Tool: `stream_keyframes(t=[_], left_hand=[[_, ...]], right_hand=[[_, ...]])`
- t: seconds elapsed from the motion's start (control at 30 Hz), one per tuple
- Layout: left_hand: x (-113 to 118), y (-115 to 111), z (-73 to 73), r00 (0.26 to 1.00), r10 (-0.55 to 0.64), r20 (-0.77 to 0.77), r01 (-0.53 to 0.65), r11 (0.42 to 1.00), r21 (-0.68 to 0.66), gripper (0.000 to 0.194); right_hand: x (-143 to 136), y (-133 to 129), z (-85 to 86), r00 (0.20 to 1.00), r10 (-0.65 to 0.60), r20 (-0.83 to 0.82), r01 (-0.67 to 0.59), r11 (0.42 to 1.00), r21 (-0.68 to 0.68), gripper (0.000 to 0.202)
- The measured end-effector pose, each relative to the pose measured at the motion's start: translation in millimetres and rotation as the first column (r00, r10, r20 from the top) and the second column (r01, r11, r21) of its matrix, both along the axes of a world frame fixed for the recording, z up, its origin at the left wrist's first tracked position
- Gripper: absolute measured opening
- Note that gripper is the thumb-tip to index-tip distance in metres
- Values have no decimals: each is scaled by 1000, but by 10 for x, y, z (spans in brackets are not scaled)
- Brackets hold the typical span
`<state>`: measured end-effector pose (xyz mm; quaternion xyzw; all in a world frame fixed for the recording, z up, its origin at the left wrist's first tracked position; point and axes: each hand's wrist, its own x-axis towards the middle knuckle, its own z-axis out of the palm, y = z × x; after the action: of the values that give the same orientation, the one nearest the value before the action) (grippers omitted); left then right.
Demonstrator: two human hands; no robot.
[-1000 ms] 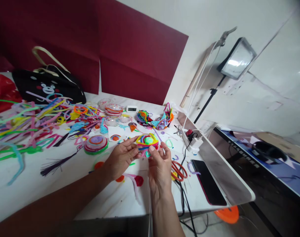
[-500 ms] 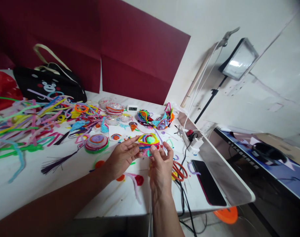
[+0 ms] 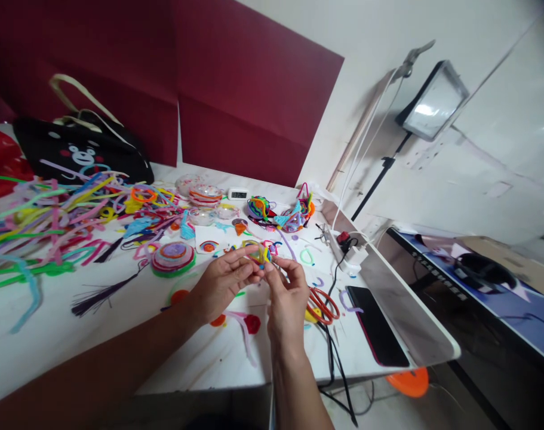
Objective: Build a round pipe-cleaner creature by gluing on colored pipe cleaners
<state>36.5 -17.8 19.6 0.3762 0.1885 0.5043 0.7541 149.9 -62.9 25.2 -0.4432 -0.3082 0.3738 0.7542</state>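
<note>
A small half ball (image 3: 261, 255) wound with yellow, red and blue pipe cleaners is up above the table, between my two hands. The fingertips of my left hand (image 3: 223, 283) pinch its left edge. My right hand (image 3: 288, 291) grips its right side with thumb and fingers. Fingers hide much of it, and its near side is too small to make out. Behind my left hand lies a round coil of pipe cleaners (image 3: 173, 258) in purple, pink and green. A purple tassel (image 3: 104, 294) rests farther left.
Loose pipe cleaners (image 3: 70, 209) cover the table's left side, before a black bag (image 3: 81, 149). Clear banded domes (image 3: 205, 196), a small digital clock (image 3: 239, 194) and a multicoloured ball (image 3: 258, 207) stand behind. Rightward are orange cable loops (image 3: 324, 306), a phone (image 3: 377, 325) and a power strip (image 3: 355, 257).
My hands have turned the half ball, so its yellow, red and green face no longer shows. Both hands have drawn closer together around it. The view has shifted slightly.
</note>
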Motion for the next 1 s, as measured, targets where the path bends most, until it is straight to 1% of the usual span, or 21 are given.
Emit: stream_keyframes(t=[0.1,0.27,0.4,0.53,0.63,0.7,0.77,0.83,0.87,0.93,1.0], left_hand=[[-7,39,-29,999,20,-34,-20,1000,-9,39],[-5,57,-3,996,51,-75,-50,999,19,31],[13,51,16,975,151,-164,-139,987,87,29],[0,73,-14,927,269,-262,-221,955,197,35],[-27,90,-22,903,315,-294,-245,937,250,36],[-38,96,-4,885,345,-311,-264,925,274,34],[-41,104,28,867,382,-320,-296,911,287,30],[-41,120,57,869,398,-293,-328,908,259,27],[-43,132,67,881,389,-268,-336,915,221,27],[-54,160,79,912,347,-218,-331,938,106,27],[-75,192,83,934,305,-189,-314,949,-25,24]], right_hand=[[-3,45,-59,1000,25,14,-25,1000,2,29],[2,85,-116,998,-20,56,19,1000,6,27],[-1,71,-74,996,-24,90,21,999,35,25],[-3,62,-16,990,10,143,-19,998,66,21],[-1,68,21,982,35,187,-51,995,82,21],[9,80,42,978,50,205,-71,993,97,21],[41,95,59,963,70,260,-103,988,115,20],[106,105,72,925,89,368,-144,982,125,19],[153,106,77,895,91,436,-159,980,123,19],[275,90,86,815,67,576,-156,982,107,19],[425,47,94,711,40,702,-126,990,71,19]])
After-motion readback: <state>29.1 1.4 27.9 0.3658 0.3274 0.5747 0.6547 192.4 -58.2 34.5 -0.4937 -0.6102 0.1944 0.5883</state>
